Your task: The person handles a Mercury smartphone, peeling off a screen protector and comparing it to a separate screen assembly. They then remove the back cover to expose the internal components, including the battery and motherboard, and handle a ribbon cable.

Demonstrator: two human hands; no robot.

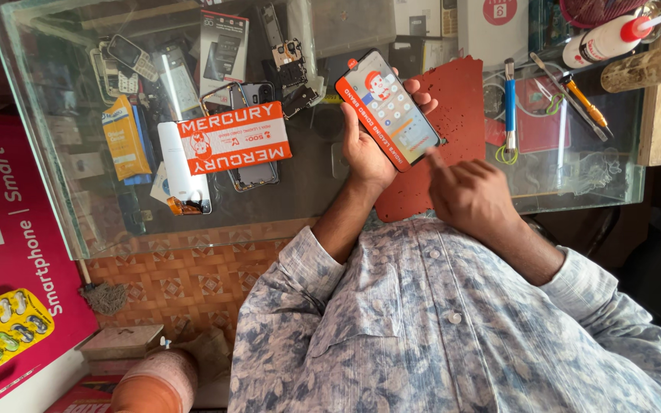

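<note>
Your left hand (369,149) is closed around a flat rectangular smartphone with an orange-and-white protective film on its face (389,109): the palm and thumb are under and beside the lower part of it, and the fingertips come around the far edge. You hold the phone tilted, a little above the glass-topped counter (78,191), with its face turned up to you. Your right hand (468,191) holds nothing; the fingers are curled loosely and the index finger (439,162) is stretched out, with its tip at the lower right corner of the phone, touching or almost touching the edge of the film. I judge that the step in hand is work on this film at its corner, either pressing it flat or catching its edge; I cannot tell which one. For the next move, you need a steady left grip and a precise fingertip or nail exactly at that corner, without sliding over the screen. Under both hands lies a dark red perforated work mat (460,99). To the right of it are a blue-handled tool (509,103) and an orange-handled screwdriver (584,103), and further away a white glue bottle with a red cap (602,40). To the left lies an orange-and-white flat cardboard package (232,138).
</note>
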